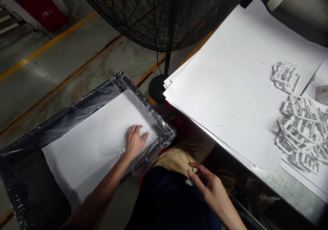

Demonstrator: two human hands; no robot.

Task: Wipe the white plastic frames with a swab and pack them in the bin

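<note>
My left hand point(135, 141) rests palm down, fingers spread, partly on a row of thin, flat white cut-out pieces point(151, 134). Beneath them lies a white sheet point(94, 131) inside a black tray point(94, 95) covered in clear plastic. Some pieces are hidden under the hand. Over my lap hovers my right hand point(211, 189), thumb and forefinger curved with a gap between. A small white bit point(189, 181) shows below the thumb; whether the hand touches it I cannot tell.
At right, large white sheets point(217, 76) cover a metal-edged table point(284, 185). A heap of white cut-out frames point(302, 131) lies there, with a smaller pile point(285, 76) behind. A black standing fan point(166, 18) rises beyond the tray. A red box point(43, 8) stands far left.
</note>
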